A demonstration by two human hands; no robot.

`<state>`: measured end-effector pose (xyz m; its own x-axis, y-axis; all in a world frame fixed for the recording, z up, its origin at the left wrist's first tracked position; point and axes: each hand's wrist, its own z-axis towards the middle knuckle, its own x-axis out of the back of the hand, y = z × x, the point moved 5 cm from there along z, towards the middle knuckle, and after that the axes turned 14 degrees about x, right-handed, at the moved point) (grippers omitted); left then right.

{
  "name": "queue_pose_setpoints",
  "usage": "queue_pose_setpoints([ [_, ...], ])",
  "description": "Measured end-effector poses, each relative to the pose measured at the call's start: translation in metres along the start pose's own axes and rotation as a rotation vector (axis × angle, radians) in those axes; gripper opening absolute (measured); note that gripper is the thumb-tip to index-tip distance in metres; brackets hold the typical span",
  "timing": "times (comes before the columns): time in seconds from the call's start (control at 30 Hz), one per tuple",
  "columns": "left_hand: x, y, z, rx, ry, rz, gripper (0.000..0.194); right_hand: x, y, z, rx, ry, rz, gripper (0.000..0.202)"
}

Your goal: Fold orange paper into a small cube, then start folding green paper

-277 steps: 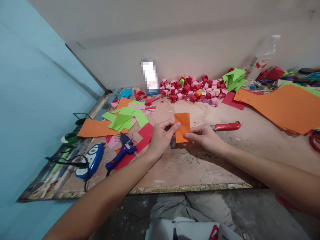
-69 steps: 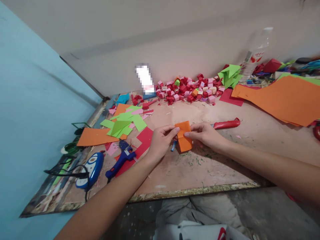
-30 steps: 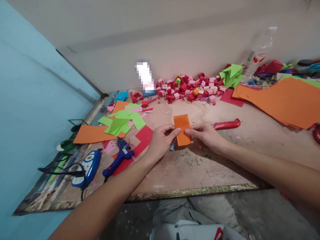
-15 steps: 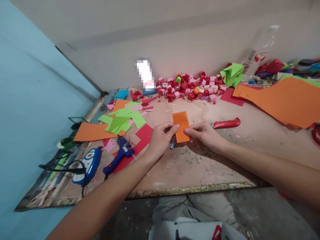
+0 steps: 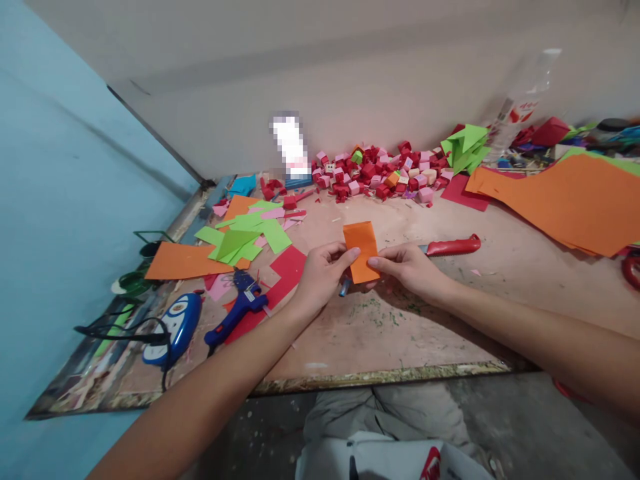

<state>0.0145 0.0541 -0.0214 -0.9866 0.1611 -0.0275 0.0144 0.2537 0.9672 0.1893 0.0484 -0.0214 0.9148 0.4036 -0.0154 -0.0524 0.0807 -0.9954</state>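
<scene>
The small orange paper piece (image 5: 362,249) is held upright above the middle of the wooden work board (image 5: 450,320), between the two hands. It is pinched at its lower left edge by the thumb and forefinger of the left hand (image 5: 320,277), and at its lower right edge by the fingertips of the right hand (image 5: 407,270); both hands are closed on the paper only with the finger ends, the other fingers being curled loosely. A thin bluish pen-like object (image 5: 344,289) is seen under the left hand, but whether it is gripped cannot be told.

Compared with the picture of about two seconds ago, where the piece was bent and folded over on itself, it is now shown flat and opened again, and it has been lifted a little higher than half a second ago. From this it is judged that a crease was pressed and then unfolded, so the folding work is at an early stage.

Just behind the right hand a red-handled knife (image 5: 453,246) lies on the board. Farther back, a heap of small red and pink paper cubes (image 5: 385,175) is gathered by the wall. To the left, green paper scraps (image 5: 245,240) and a blue glue gun (image 5: 235,315) are lying; to the right, large orange sheets (image 5: 565,203) are spread.
</scene>
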Motion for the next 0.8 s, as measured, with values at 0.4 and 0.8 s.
queue_pose_setpoints([
  [0.4, 0.006, 0.005, -0.001, -0.073, 0.074, 0.025, 0.034, -0.004, 0.001, 0.0, -0.024, -0.063, 0.059, 0.052],
  [0.8, 0.009, 0.01, -0.002, -0.122, 0.142, 0.046, 0.035, -0.005, 0.005, -0.001, -0.039, -0.092, 0.066, 0.044],
])
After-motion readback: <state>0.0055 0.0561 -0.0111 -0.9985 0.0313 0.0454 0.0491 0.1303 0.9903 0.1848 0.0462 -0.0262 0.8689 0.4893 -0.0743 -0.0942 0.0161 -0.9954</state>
